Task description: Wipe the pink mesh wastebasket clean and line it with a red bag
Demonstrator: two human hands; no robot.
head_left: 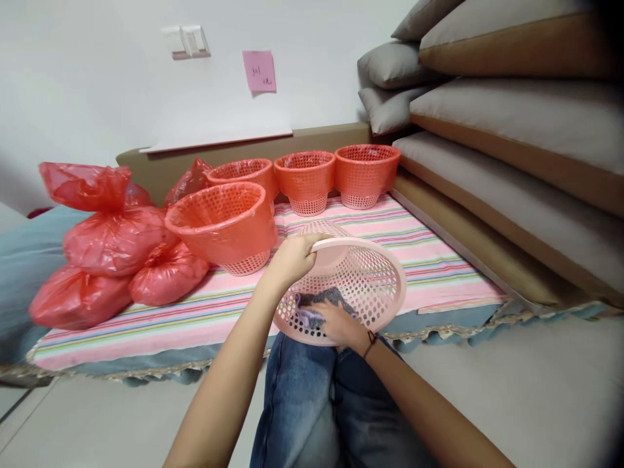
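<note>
A pale pink perforated plastic basket [397, 286] lies tilted at the bed's edge above my knees, its mouth turned toward me. My left hand [296, 259] is closed round its upper left rim. Inside the basket, my right hand [336, 322] presses a grey cloth [336, 297] with a purplish edge against the inner wall. The fingers of that hand lie spread over the cloth, and its palm side is hidden.
Several similar baskets lined with red bags, such as the near one [229, 227], stand on the striped sheet [429, 260]. Knotted red plastic bags [112, 240] are piled at left. Stacked grey and brown cushions [511, 123] rise at right. A pink note [259, 71] hangs on the wall.
</note>
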